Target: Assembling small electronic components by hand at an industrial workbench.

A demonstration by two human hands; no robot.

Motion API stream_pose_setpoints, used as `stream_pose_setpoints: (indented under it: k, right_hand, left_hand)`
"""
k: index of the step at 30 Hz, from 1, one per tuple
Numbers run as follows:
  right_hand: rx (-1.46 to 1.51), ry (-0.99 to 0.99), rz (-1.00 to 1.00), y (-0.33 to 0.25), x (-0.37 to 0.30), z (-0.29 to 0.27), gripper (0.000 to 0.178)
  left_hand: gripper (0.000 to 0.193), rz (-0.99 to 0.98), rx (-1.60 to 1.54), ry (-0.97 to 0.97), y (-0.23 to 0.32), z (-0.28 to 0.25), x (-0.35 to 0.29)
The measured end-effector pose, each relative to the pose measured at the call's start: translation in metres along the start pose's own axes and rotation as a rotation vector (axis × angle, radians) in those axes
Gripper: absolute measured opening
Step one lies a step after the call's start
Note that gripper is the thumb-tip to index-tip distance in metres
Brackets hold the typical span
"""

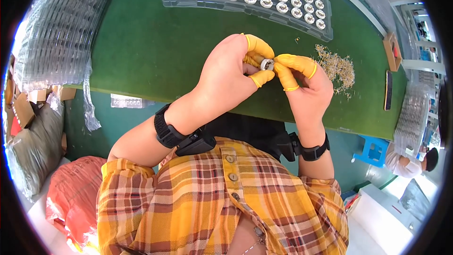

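Here our left hand (231, 63) pinches the round part (267, 64); our right hand (309, 81), fingers close together, meets its right side.

Two hands (229, 63), one held part (267, 64), seemingly one stool (373, 150).

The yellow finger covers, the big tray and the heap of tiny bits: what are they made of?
Yellow finger covers: probably thin rubber, satiny, since they wrinkle and cling.
Big tray: likely clear plastic, glossy; its edge looks see-through.
Heap of tiny bits: perhaps metal, judging by thin gold and silvery slivers; too small to be sure.
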State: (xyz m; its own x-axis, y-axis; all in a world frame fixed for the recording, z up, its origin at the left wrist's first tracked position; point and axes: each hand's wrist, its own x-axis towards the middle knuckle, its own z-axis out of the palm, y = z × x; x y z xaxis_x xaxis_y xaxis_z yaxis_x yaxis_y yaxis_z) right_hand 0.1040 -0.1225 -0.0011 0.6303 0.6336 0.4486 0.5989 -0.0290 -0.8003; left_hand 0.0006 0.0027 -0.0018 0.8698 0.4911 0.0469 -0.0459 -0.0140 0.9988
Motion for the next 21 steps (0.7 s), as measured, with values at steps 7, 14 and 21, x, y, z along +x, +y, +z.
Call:
stream_pose_setpoints:
  k: [7,14,21]
  right_hand:
    - [-0.039,-0.019,-0.055,0.003,-0.002,-0.002,0.019]
    - [-0.163,-0.158,-0.093,-0.008,0.004,-0.011,0.018]
    - [-0.156,-0.281,-0.041,-0.013,0.016,-0.018,0.019]
  left_hand:
    - [0.032,-0.021,0.012,-0.024,-0.001,-0.001,0.000]
    - [0.041,0.202,0.256,-0.021,0.000,-0.001,-0.007]
    - [0.046,0.327,0.391,-0.057,0.005,-0.009,-0.003]
